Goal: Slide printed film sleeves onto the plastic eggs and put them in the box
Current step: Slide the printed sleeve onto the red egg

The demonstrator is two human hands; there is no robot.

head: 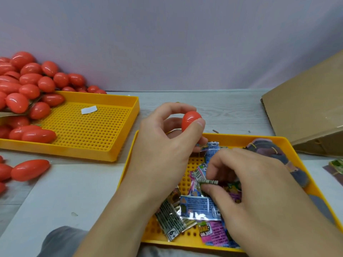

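Note:
My left hand (167,143) holds a red plastic egg (189,120) between thumb and fingertips above the far edge of the near yellow tray (306,175). My right hand (246,186) reaches down into that tray and pinches a flat printed film sleeve (208,182) from a loose heap of sleeves (196,206). A pile of bare red eggs (27,86) fills the left end of a second yellow tray (89,130). The cardboard box (306,112) stands tilted at the right.
Loose red eggs (27,169) lie on the table at the far left. A bundle of sleeves with rubber bands (267,148) rests at the near tray's far right corner. More sleeves (336,166) lie at the right edge. A white slip (89,110) lies in the far tray.

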